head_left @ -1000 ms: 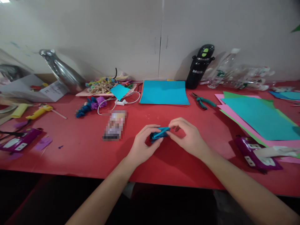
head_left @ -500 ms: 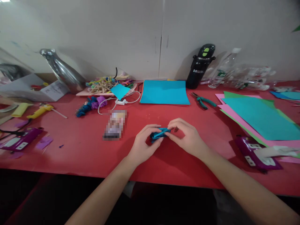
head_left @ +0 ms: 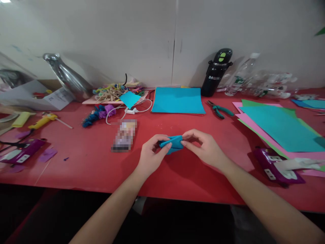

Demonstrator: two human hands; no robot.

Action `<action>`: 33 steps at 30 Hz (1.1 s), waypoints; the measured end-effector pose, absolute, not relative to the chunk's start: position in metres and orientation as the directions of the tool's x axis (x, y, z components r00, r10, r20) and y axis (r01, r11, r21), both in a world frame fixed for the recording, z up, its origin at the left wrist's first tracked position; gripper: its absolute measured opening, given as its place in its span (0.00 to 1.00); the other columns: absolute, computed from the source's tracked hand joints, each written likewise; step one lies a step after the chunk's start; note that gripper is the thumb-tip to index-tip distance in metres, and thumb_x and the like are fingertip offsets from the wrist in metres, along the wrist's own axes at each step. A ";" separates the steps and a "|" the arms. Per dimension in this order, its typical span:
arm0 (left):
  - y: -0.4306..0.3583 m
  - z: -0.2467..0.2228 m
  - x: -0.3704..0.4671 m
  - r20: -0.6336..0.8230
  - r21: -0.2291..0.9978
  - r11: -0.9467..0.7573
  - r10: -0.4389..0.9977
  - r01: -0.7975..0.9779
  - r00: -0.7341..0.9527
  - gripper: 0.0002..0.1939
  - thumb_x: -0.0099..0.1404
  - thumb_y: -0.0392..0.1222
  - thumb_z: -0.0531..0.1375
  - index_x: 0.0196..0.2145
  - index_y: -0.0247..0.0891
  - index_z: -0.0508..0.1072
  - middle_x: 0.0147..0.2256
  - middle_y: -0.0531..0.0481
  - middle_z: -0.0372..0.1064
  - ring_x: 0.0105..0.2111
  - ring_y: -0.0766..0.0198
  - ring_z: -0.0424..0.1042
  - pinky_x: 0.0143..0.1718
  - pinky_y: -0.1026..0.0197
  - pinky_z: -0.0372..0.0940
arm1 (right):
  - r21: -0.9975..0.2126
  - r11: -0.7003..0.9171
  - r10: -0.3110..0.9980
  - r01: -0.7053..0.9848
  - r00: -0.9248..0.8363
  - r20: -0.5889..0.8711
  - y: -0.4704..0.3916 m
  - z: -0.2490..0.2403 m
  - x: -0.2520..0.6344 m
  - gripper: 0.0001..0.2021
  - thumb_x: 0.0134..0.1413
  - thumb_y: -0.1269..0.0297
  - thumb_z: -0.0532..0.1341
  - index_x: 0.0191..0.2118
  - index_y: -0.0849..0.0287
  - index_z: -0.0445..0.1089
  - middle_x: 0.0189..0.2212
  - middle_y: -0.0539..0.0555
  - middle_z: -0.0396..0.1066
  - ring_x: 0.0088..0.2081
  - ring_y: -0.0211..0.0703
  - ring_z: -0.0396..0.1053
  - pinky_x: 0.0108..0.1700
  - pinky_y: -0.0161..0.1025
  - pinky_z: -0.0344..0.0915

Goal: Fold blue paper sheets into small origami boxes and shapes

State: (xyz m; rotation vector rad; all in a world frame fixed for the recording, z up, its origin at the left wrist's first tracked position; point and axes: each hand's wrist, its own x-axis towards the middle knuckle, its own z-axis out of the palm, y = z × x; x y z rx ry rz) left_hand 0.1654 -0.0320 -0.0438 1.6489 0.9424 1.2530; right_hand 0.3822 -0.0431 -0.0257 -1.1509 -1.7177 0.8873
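Observation:
A small folded piece of blue paper (head_left: 174, 143) is held above the red table between both hands. My left hand (head_left: 153, 154) pinches its left end, thumb on the near face and fingers behind. On the right edge, my right hand (head_left: 203, 147) grips it between thumb and fingertips. Folded layers show along the top of the paper. Behind the hands lies a stack of blue sheets (head_left: 177, 100), and to the left a phone (head_left: 124, 135) with a blurred-out screen.
Pliers (head_left: 219, 109) and a black bottle (head_left: 217, 73) stand right of the stack. Coloured sheets (head_left: 281, 125) overlap a purple power strip (head_left: 276, 167). At left are a tray of sticks (head_left: 109, 96), a metal flask (head_left: 67, 76), a yellow glue gun (head_left: 44, 121) and another purple strip (head_left: 24, 152).
The blue paper has been turned so a broader flat face shows, where it looked narrow and crumpled before. My left hand has shifted slightly left.

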 end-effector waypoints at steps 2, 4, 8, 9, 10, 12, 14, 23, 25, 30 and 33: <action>-0.031 -0.043 0.165 0.320 0.941 -0.335 0.924 0.040 0.208 0.08 0.64 0.42 0.65 0.40 0.39 0.75 0.41 0.45 0.74 0.41 0.59 0.75 0.39 0.59 0.72 | -0.910 0.289 0.949 0.298 -0.217 0.230 -0.044 -0.025 0.381 0.07 0.61 0.59 0.63 0.42 0.54 0.72 0.38 0.52 0.76 0.40 0.45 0.74 0.44 0.42 0.72; -0.032 -0.043 0.165 0.306 0.949 -0.316 0.928 0.016 0.214 0.08 0.63 0.42 0.66 0.40 0.38 0.74 0.41 0.45 0.74 0.41 0.59 0.75 0.38 0.59 0.72 | -0.921 0.269 0.951 0.282 -0.227 0.208 -0.044 -0.023 0.379 0.07 0.62 0.58 0.62 0.40 0.54 0.73 0.36 0.52 0.76 0.39 0.44 0.74 0.43 0.41 0.72; -0.036 -0.043 0.165 0.351 0.928 -0.372 0.896 0.030 0.271 0.09 0.64 0.40 0.65 0.43 0.39 0.74 0.46 0.43 0.72 0.45 0.57 0.74 0.43 0.56 0.72 | -0.926 0.261 0.951 0.272 -0.235 0.199 -0.045 -0.020 0.377 0.08 0.63 0.57 0.62 0.39 0.54 0.75 0.35 0.51 0.76 0.37 0.43 0.73 0.40 0.39 0.70; -0.036 -0.042 0.165 0.378 0.913 -0.406 0.880 0.046 0.287 0.10 0.65 0.39 0.65 0.44 0.40 0.74 0.47 0.43 0.72 0.46 0.57 0.74 0.45 0.55 0.71 | -0.922 0.269 0.949 0.279 -0.239 0.204 -0.046 -0.019 0.377 0.07 0.63 0.58 0.62 0.39 0.54 0.75 0.36 0.51 0.76 0.38 0.43 0.73 0.41 0.39 0.70; -0.037 -0.041 0.165 0.403 0.896 -0.440 0.863 0.061 0.304 0.10 0.65 0.38 0.64 0.45 0.40 0.74 0.47 0.43 0.71 0.48 0.56 0.73 0.48 0.54 0.70 | -0.914 0.283 0.945 0.290 -0.246 0.214 -0.046 -0.019 0.377 0.07 0.63 0.58 0.61 0.39 0.54 0.75 0.36 0.51 0.76 0.39 0.43 0.73 0.42 0.39 0.69; -0.038 -0.039 0.165 0.433 0.871 -0.485 0.836 0.083 0.336 0.12 0.65 0.36 0.63 0.47 0.41 0.75 0.48 0.43 0.71 0.49 0.56 0.72 0.50 0.53 0.69 | -0.892 0.322 0.934 0.318 -0.259 0.245 -0.047 -0.019 0.376 0.07 0.64 0.60 0.61 0.39 0.54 0.75 0.36 0.51 0.76 0.39 0.42 0.73 0.43 0.39 0.68; -0.038 -0.037 0.165 0.441 0.861 -0.500 0.825 0.093 0.354 0.12 0.66 0.35 0.63 0.48 0.41 0.75 0.48 0.43 0.71 0.50 0.56 0.71 0.50 0.54 0.69 | -0.870 0.358 0.923 0.340 -0.270 0.274 -0.048 -0.019 0.376 0.07 0.64 0.61 0.61 0.38 0.54 0.75 0.35 0.51 0.75 0.38 0.41 0.72 0.42 0.38 0.67; -0.040 -0.030 0.167 0.417 0.862 -0.487 0.839 0.140 0.349 0.09 0.67 0.35 0.62 0.44 0.41 0.75 0.47 0.44 0.72 0.48 0.58 0.72 0.47 0.56 0.69 | -0.830 0.437 0.894 0.348 -0.271 0.357 -0.050 -0.021 0.371 0.05 0.64 0.64 0.61 0.38 0.56 0.74 0.34 0.51 0.73 0.36 0.39 0.71 0.40 0.37 0.66; -0.040 -0.030 0.168 0.447 0.839 -0.516 0.834 0.174 0.323 0.07 0.66 0.35 0.62 0.43 0.40 0.76 0.46 0.45 0.73 0.46 0.60 0.73 0.47 0.56 0.69 | -0.822 0.455 0.885 0.342 -0.275 0.375 -0.050 -0.021 0.370 0.05 0.64 0.65 0.61 0.37 0.56 0.73 0.33 0.50 0.73 0.35 0.39 0.70 0.39 0.37 0.66; -0.040 -0.030 0.169 0.487 0.805 -0.555 0.820 0.209 0.300 0.06 0.66 0.34 0.63 0.41 0.39 0.77 0.42 0.46 0.74 0.44 0.61 0.74 0.46 0.58 0.69 | -0.805 0.491 0.867 0.332 -0.279 0.413 -0.051 -0.022 0.370 0.04 0.63 0.66 0.62 0.36 0.57 0.73 0.32 0.51 0.73 0.34 0.38 0.70 0.38 0.36 0.66; -0.040 -0.028 0.170 0.500 0.796 -0.567 0.813 0.212 0.298 0.05 0.66 0.34 0.63 0.40 0.39 0.76 0.41 0.47 0.74 0.43 0.63 0.74 0.45 0.59 0.69 | -0.792 0.508 0.859 0.340 -0.266 0.436 -0.052 -0.023 0.371 0.04 0.62 0.66 0.63 0.35 0.57 0.74 0.32 0.51 0.74 0.33 0.38 0.71 0.38 0.36 0.66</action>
